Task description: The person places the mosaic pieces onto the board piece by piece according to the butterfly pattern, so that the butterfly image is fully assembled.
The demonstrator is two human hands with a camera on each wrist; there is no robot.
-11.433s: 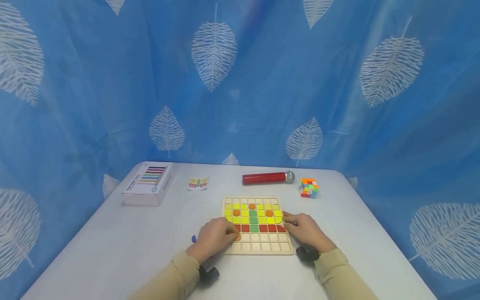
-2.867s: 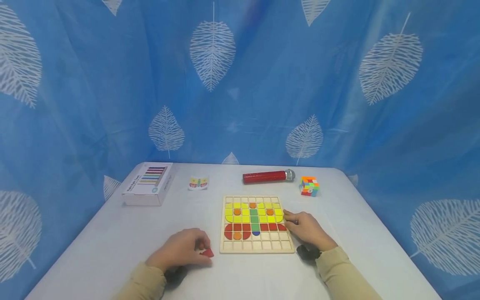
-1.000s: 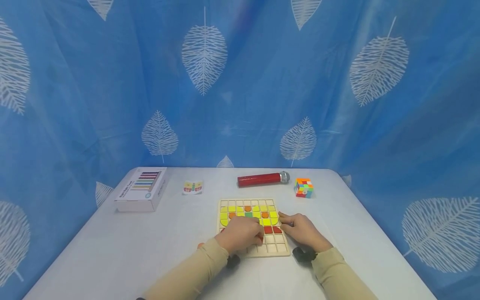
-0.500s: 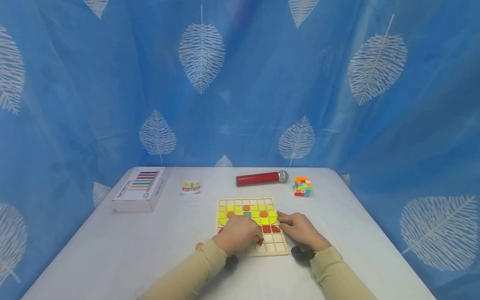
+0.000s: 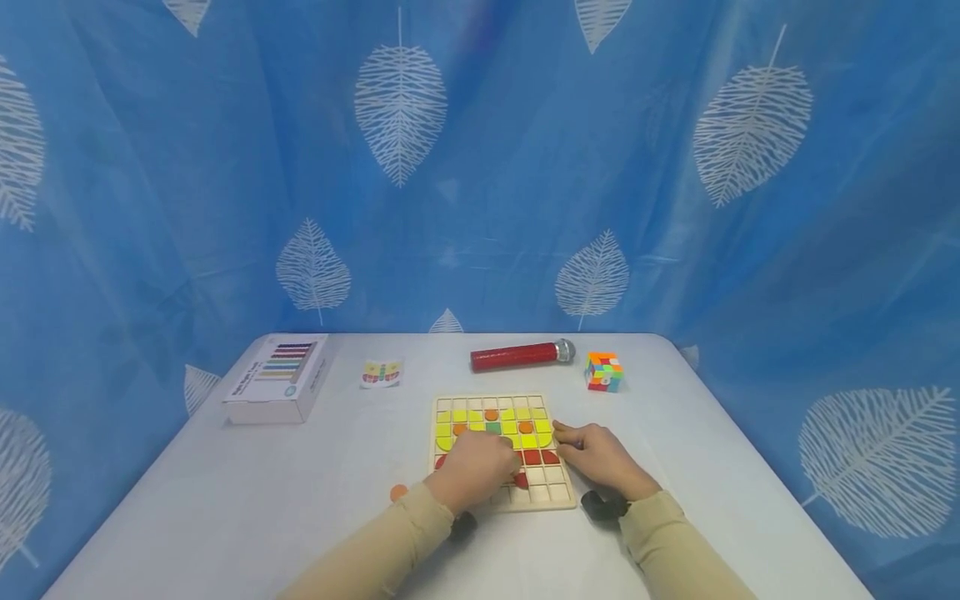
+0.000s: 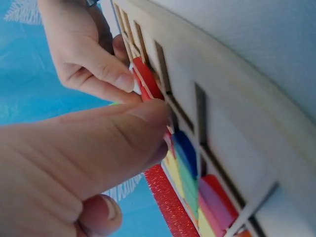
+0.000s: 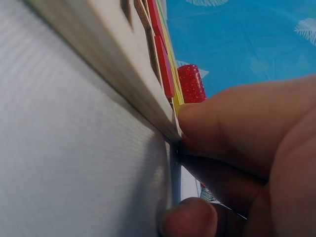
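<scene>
My left hand point(image 5: 476, 467) reaches over a wooden grid board point(image 5: 558, 492), its thumb and forefinger pinching at a red quarter-circle piece point(image 5: 521, 480) in a lower row. In the left wrist view the thumb tip point(image 6: 153, 112) covers the spot, beside a blue half-round piece point(image 6: 185, 150). My right hand point(image 5: 600, 457) holds the board's right edge; in the right wrist view its fingers meet the board's side point(image 7: 133, 84). Yellow squares point(image 5: 528, 440), orange discs point(image 5: 525, 427), red pieces point(image 5: 532, 457) and a green square point(image 5: 492, 427) fill other cells. The left hand hides part of the board.
A loose orange disc point(image 5: 398, 492) lies left of the board. Behind stand a white box point(image 5: 276, 383), a small butterfly picture card point(image 5: 381, 373), a red microphone point(image 5: 517, 357) and a puzzle cube point(image 5: 603, 372). A blue leaf-print curtain point(image 5: 480, 208) surrounds the white table.
My left hand brought a red piece from beside the board to a lower row, where it now lies flatter. Earlier, red pieces and a blue half-round joined the board. The right hand stays.
</scene>
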